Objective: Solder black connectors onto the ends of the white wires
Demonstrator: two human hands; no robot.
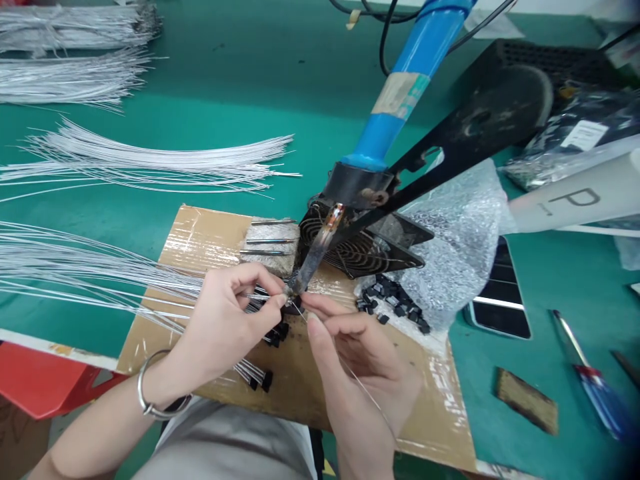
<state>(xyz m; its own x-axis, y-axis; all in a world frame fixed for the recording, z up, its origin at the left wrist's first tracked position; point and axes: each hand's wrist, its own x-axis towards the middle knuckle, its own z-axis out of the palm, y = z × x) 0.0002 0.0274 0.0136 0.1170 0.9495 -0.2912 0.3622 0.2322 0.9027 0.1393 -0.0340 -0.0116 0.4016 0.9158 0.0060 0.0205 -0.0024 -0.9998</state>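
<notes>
A soldering iron (320, 247) with a blue handle (410, 73) is held in a black stand arm (470, 127), its tip pointing down between my hands. My left hand (235, 313) is closed in a pinch on a thin wire close to the tip; the wire's end is mostly hidden by my fingers. My right hand (360, 360) pinches a strand of solder wire (367, 393), which runs up to the tip and trails down across my palm. White wires (100, 263) pass under my left hand, and black connectors (267, 381) show on several wire ends below it.
Cardboard (425, 413) lies under the work. Around it are a sponge (270, 233) with metal pins, a black fan (345, 243), small black housings (395, 303), a plastic bag (460, 240), a phone (503, 293), a screwdriver (590, 380), a brown block (527, 400) and wire bundles (165, 157).
</notes>
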